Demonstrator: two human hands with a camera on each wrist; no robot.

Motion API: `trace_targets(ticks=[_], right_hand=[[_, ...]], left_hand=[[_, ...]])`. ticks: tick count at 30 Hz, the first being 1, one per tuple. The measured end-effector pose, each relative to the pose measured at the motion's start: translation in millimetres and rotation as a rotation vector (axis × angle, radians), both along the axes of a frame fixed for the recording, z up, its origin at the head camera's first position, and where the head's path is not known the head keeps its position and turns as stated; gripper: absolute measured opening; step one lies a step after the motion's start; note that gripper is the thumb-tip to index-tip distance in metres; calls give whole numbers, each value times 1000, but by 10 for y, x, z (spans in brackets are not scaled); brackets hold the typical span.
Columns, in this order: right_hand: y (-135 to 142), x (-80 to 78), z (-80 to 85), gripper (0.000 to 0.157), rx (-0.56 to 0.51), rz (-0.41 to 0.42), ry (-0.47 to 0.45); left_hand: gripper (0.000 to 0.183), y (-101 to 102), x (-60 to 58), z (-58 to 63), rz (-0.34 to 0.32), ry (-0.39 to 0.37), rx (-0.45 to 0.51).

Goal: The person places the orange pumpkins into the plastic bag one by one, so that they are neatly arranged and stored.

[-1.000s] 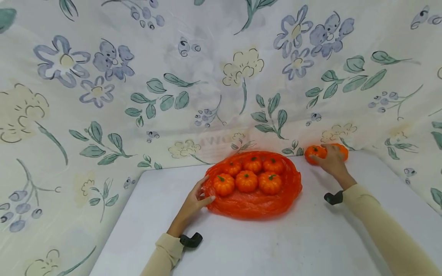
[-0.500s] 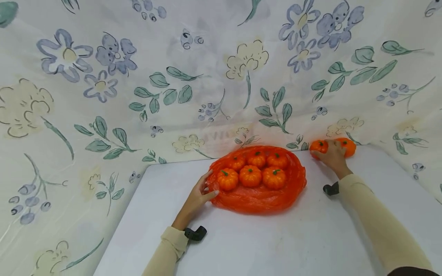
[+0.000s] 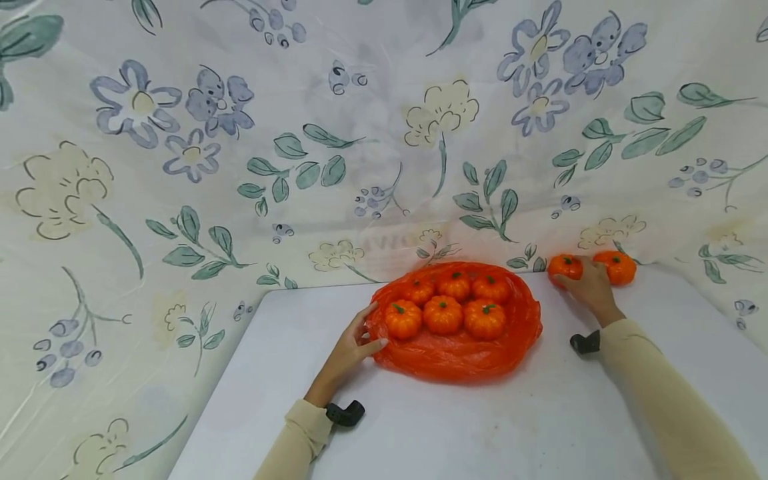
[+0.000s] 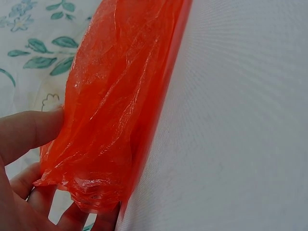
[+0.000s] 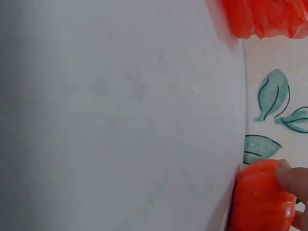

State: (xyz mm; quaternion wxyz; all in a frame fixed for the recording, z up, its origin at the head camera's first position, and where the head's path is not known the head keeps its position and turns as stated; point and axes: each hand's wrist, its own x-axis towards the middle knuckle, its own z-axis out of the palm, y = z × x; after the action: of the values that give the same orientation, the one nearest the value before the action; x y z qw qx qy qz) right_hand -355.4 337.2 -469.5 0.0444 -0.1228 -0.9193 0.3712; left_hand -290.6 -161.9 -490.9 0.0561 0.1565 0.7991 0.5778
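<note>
Two loose toy pumpkins sit at the desk's far right edge; the right hand (image 3: 591,287) grips the nearer pumpkin (image 3: 565,266), the second pumpkin (image 3: 618,266) just beside it. Six pumpkins (image 3: 443,314) lie in the orange plastic bag (image 3: 456,357), mid-desk. The left hand (image 3: 351,347) pinches the bag's left rim. No legible writing; faint mirrored letters show through the floral cloth (image 3: 240,153) backdrop. White desk (image 3: 456,427). Right fingertips largely hidden behind the hand.
</note>
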Motion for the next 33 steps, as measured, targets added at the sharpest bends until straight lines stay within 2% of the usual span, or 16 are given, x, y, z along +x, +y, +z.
trace_targets(ticks=[6, 10, 13, 18, 24, 33], right_hand=[[-41, 54, 73, 85, -57, 3, 3], [-77, 150, 197, 87, -105, -2, 52], [-168, 243, 328, 86, -91, 14, 107], [-420, 451, 494, 84, -43, 101, 165], [-663, 647, 575, 79, -26, 219, 242], [-949, 786, 633, 81, -96, 350, 207]], left_hand=[[75, 0, -10, 11, 5, 0, 2], [75, 30, -45, 21, -11, 8, -2], [76, 39, -52, 25, -15, 21, 1], [77, 15, -25, 6, -12, 28, 3], [75, 20, -27, -6, -26, 28, 11], [75, -17, 17, 11, -17, 30, 17]])
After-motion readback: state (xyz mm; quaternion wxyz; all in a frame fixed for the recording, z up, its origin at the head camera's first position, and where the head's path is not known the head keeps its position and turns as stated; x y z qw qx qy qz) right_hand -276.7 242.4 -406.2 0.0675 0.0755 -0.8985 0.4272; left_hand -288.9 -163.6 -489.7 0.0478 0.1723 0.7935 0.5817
